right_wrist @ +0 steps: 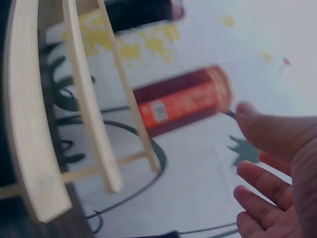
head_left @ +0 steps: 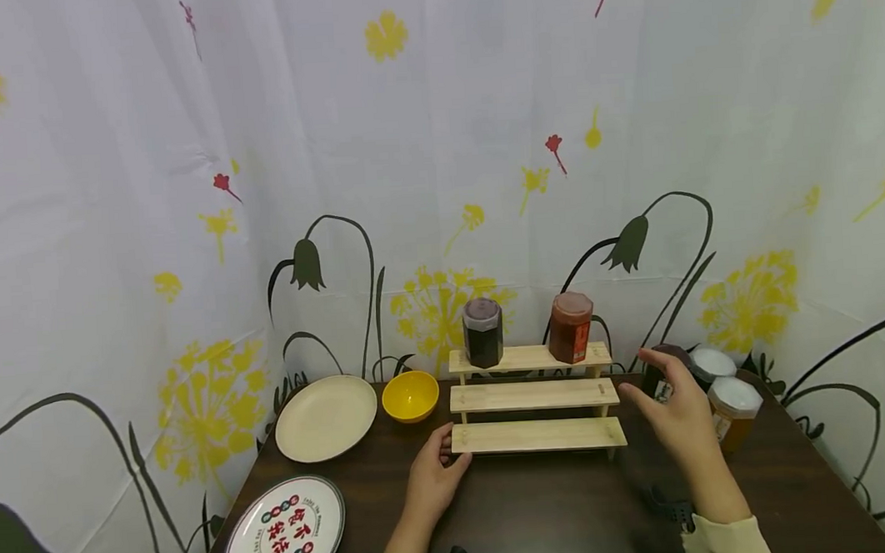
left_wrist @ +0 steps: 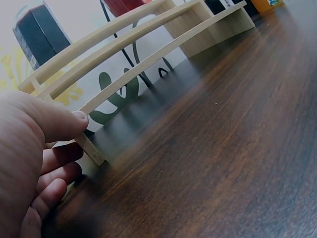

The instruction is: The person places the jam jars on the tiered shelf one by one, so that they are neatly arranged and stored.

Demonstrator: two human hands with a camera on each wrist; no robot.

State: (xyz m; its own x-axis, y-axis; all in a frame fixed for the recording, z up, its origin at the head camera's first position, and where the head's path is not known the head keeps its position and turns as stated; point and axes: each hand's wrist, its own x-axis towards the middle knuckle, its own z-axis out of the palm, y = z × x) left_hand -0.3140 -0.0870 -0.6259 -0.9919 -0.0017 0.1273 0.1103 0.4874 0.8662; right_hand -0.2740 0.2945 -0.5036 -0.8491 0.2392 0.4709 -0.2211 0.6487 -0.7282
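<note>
A three-step wooden display rack [head_left: 537, 435] stands on the dark table. My left hand [head_left: 432, 477] holds the left end of its lowest step; in the left wrist view the thumb [left_wrist: 67, 121] lies on the step's end and the other fingers curl by the rack leg. On the top step are a dark jar [head_left: 483, 334] at left and a red-brown jar [head_left: 570, 330] at right. To the right of the rack, my right hand [head_left: 678, 414] is raised with thumb and fingers apart, holding nothing. Behind it stands another dark jar [head_left: 659, 386], partly hidden.
Two white-lidded jars, one amber [head_left: 731, 424] and one behind it [head_left: 712, 362], stand at the table's right. On the left are a cream plate [head_left: 326, 418], a yellow bowl [head_left: 410, 396] and a white plate with red lettering [head_left: 285, 531]. A flowered curtain [head_left: 435, 143] hangs behind.
</note>
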